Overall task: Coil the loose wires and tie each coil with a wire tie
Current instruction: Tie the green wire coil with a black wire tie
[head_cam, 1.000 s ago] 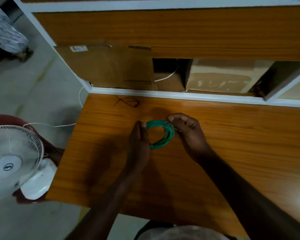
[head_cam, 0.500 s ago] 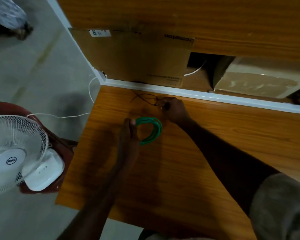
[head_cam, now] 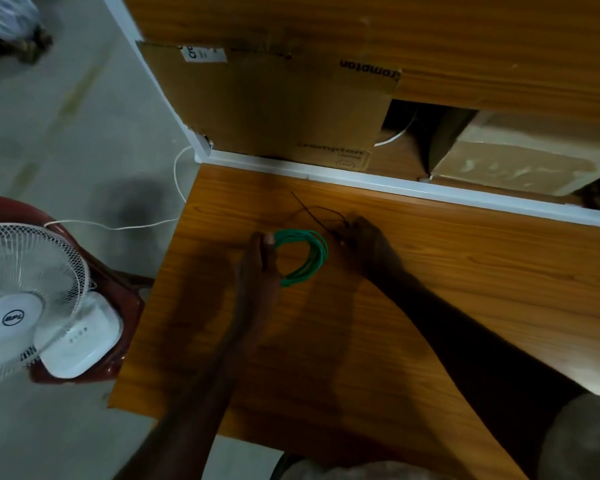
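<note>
A coil of green wire (head_cam: pixel 312 258) rests upright over the wooden table (head_cam: pixel 430 306), pinched at its left side by my left hand (head_cam: pixel 262 268). Thin black wire ties (head_cam: pixel 314 214) lie on the table just behind the coil. My right hand (head_cam: pixel 369 249) is to the right of the coil, its fingertips closed on the right ends of those black ties. The coil's left part is hidden behind my left thumb and fingers.
A cardboard box (head_cam: pixel 274 105) and a taped carton (head_cam: pixel 513 161) sit in the shelf behind the table's white rear edge (head_cam: pixel 395 183). A white table fan (head_cam: pixel 32 303) stands on a red chair (head_cam: pixel 125 296) at the left, with its white cord (head_cam: pixel 118 226) across the floor.
My right hand let go of the green coil, reached back to the black wire ties and now pinches them, drawn slightly toward the coil. My left hand keeps holding the coil.
</note>
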### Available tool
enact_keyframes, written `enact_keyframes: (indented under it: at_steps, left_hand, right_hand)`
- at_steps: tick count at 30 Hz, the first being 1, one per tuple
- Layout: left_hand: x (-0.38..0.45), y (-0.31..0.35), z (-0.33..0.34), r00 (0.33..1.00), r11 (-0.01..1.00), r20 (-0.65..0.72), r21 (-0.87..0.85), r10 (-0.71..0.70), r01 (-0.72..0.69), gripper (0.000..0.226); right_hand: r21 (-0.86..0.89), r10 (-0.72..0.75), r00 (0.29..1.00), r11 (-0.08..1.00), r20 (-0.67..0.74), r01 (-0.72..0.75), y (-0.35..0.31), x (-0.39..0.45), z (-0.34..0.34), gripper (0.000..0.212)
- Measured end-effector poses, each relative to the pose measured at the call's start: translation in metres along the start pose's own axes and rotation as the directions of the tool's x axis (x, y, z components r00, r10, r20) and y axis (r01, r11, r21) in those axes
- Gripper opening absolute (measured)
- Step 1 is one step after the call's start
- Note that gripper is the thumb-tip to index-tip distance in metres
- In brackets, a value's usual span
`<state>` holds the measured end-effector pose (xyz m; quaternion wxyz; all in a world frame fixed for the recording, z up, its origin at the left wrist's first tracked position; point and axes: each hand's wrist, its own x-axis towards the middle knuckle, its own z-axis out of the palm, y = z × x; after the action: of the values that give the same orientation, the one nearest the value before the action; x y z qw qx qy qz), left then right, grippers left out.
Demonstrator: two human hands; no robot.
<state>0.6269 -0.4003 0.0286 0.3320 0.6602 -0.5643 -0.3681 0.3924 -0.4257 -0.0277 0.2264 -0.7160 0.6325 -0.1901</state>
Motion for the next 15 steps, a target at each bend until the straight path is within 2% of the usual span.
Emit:
enact_keyframes:
  at_steps: [3,6,9,11,15]
  left_hand:
    - [-0.001,0.001,0.006,0.999,0.999,0.027,0.006,0.034,-0.034,0.03]
    - [-0.003,0.004,0.017,0.998,0.999,0.059,0.013,0.03,-0.031,0.031]
    - [-0.004,0.007,0.027,0.994,0.996,0.074,0.027,0.08,-0.082,0.035]
    - [-0.005,0.008,0.032,0.99,0.994,0.092,0.024,0.104,-0.106,0.033]
    - [-0.01,0.012,0.035,0.991,0.994,0.1,0.058,0.085,-0.091,0.028]
  right_hand:
    - [-0.003,0.039,0.999,0.999,-0.011,-0.039,0.019,-0.04,-0.001,0.032]
    - [0.128,0.196,0.975,0.975,-0.104,-0.182,0.023,-0.05,-0.01,0.025]
    - [0.154,0.223,0.959,0.968,-0.175,-0.197,0.021,-0.045,-0.015,0.016]
    - [0.134,0.264,0.953,0.96,-0.148,-0.245,0.022,-0.033,-0.015,0.011]
    - [0.044,0.285,0.959,0.958,0.008,-0.285,0.014,-0.012,-0.015,0.012]
